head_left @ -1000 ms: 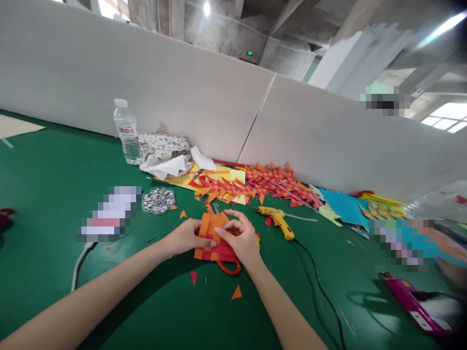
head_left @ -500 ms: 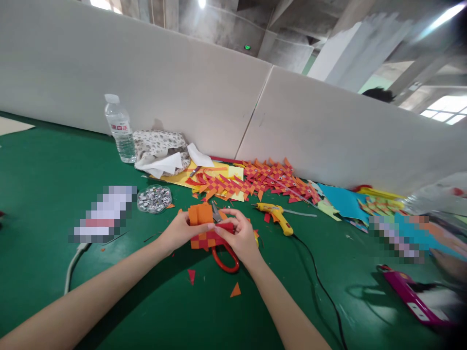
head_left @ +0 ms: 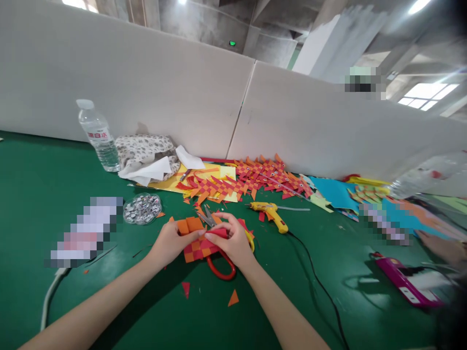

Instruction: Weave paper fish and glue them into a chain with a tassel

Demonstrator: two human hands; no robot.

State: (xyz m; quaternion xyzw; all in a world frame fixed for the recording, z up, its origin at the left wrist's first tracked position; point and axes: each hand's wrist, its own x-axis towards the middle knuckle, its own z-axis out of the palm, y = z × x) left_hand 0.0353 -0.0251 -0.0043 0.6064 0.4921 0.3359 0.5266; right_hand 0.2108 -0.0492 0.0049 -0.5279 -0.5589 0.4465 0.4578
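Observation:
My left hand [head_left: 170, 243] and my right hand [head_left: 230, 239] both pinch a woven piece of orange and red paper strips [head_left: 199, 245] just above the green table [head_left: 44, 184]. Loose orange strip ends [head_left: 188, 225] stick up by my left fingers. Red-handled scissors [head_left: 219, 265] lie under the piece, their blades [head_left: 207, 217] pointing away from me. Small red and orange paper offcuts [head_left: 233, 297] lie in front of my wrists.
A yellow glue gun [head_left: 272, 215] with a black cord lies right of my hands. A dish of googly eyes [head_left: 142, 209], a water bottle [head_left: 97, 135] and a cloth pouch [head_left: 146, 150] stand left. Finished woven pieces [head_left: 255, 176] are piled by the white partition. Another person's hand [head_left: 440, 245] and a pink device [head_left: 404, 282] are at right.
The view has shifted, so everything sits further left. My hands have kept hold of the woven piece and turned it slightly; the orange strip ends now point more to the left.

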